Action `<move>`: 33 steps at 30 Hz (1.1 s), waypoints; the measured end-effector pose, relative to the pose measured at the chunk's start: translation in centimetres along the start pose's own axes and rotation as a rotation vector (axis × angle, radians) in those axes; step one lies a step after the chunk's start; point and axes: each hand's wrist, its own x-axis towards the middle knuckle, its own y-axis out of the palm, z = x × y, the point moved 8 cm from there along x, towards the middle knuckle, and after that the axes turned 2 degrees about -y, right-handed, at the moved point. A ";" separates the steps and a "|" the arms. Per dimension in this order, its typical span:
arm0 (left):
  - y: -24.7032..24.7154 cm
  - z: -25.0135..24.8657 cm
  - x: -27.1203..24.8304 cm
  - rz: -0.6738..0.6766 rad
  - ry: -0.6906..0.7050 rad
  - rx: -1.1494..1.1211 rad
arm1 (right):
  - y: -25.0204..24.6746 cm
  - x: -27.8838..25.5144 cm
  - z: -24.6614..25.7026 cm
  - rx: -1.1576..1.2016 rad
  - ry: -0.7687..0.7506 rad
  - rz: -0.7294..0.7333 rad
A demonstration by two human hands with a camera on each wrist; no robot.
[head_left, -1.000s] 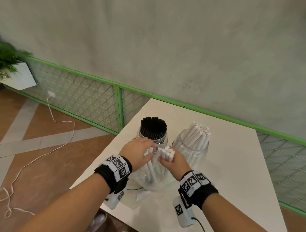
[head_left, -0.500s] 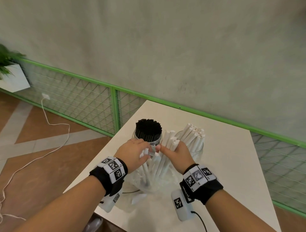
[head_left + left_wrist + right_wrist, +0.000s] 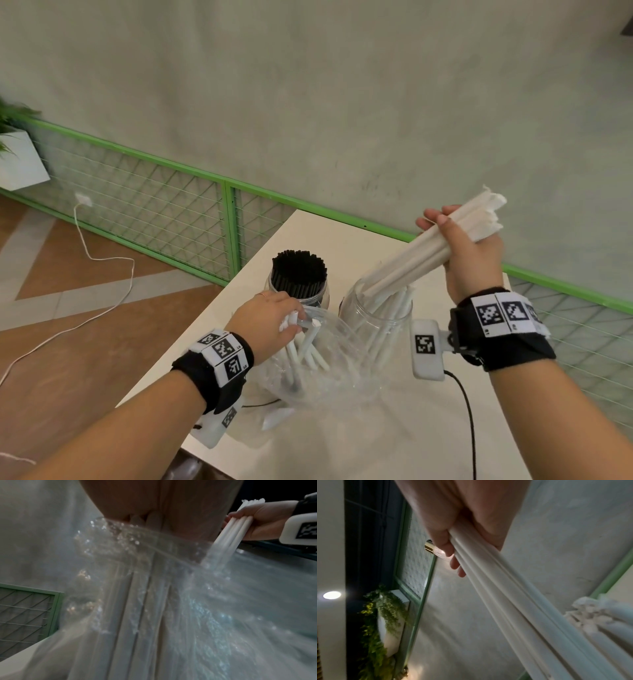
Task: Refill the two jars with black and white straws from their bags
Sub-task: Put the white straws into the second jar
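Observation:
My right hand (image 3: pixel 471 255) grips a bundle of white straws (image 3: pixel 421 251) raised above the table, tilted, its lower ends inside the mouth of the right glass jar (image 3: pixel 378 320), which holds more white straws. The same bundle (image 3: pixel 513 595) runs down from my right hand's fingers in the right wrist view. The left jar (image 3: pixel 298 277) stands full of black straws. My left hand (image 3: pixel 267 325) pinches the rim of a clear plastic bag (image 3: pixel 329 366) in front of the jars, with a few white straws (image 3: pixel 308 349) left in it. The bag (image 3: pixel 188 608) fills the left wrist view.
The white table (image 3: pixel 394 428) has its left edge close to my left wrist. A green mesh railing (image 3: pixel 164 209) runs behind it along a grey wall. A white cable (image 3: pixel 102 260) lies on the brown floor at left, and a white planter (image 3: pixel 17 164) with greenery hangs far left.
My right hand pulled a bundle of white straws up out of the bag and carried it right and up, over the right jar. My left hand stayed on the bag's rim.

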 end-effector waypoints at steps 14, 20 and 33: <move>0.0 0.2 0.0 0.005 -0.001 0.003 | -2.8 -0.5 -12.5 -0.592 0.236 0.082; 0.0 0.2 0.0 0.013 -0.010 0.004 | -0.9 0.0 -9.8 -0.531 0.070 0.132; -0.1 0.4 0.2 0.008 -0.006 0.007 | -0.3 -1.1 -13.7 -1.303 -0.087 0.468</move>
